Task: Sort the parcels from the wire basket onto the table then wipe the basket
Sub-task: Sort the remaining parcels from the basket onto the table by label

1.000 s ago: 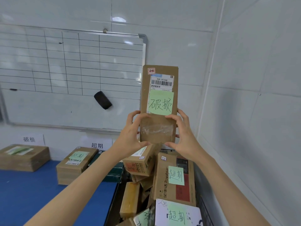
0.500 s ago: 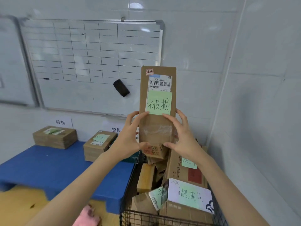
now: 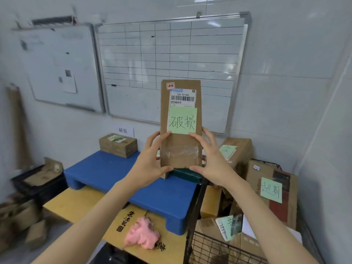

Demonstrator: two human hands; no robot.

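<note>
The tall brown cardboard parcel is held upright in the air, in front of the gridded whiteboard and above the near edge of the blue plastic platform. It is clear of the black wire basket.

The left hand grips its lower left edge and the right hand its lower right edge. On each hand the fingers are curled round the sides, with the thumb under the bottom.

The front of the parcel carries a white barcode label and below it a green paper note with handwritten characters.

The basket, at lower right, holds several cardboard boxes, among them a large brown box with a green note.

The platform sits on the yellow wooden table and bears a squat brown cardboard box at its far end. A crumpled pink cloth lies on the table, just in front of the platform.
</note>
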